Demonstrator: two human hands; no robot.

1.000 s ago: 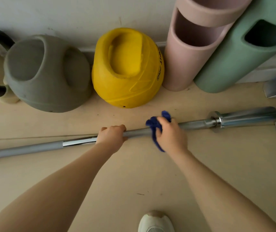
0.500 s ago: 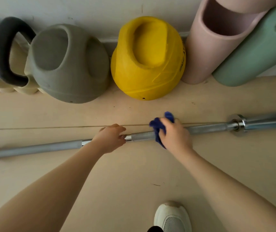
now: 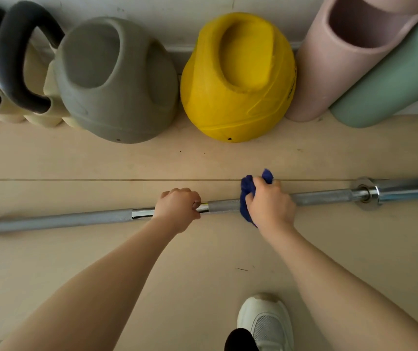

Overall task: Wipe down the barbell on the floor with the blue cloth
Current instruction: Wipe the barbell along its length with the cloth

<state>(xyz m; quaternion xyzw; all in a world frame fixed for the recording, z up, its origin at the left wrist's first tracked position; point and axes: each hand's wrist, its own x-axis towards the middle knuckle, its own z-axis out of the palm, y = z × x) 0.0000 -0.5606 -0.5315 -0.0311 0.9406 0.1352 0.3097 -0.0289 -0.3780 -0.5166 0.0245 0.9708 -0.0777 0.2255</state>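
Far left by the wall: black-handled cream kettlebells [image 3: 13, 72], then a grey rubber kettlebell [image 3: 116, 79], both on the pale beige floor [image 3: 202, 262]. Long silver steel barbell [image 3: 63, 220] lies on the floor across the whole view, slightly tilted up toward the right, left collar at the left edge, right sleeve running off the right edge. Left hand [image 3: 177, 209] grips the barbell shaft near the middle, fingers curled fully round it over a shiny smooth band. Yellow rubber kettlebell [image 3: 235, 79] sits by the wall, behind the hands, well apart from the bar. Right hand [image 3: 270, 203] just right of the left hand, grip closed round the crumpled blue cloth [image 3: 247, 196], pressing it onto the knurled shaft; cloth bunches out above and below the fingers. White sneaker [image 3: 266, 323] at bottom, near side of the bar. Pink foam roller [image 3: 329, 59] and green foam roller [image 3: 392, 72] lean at the wall, far right.
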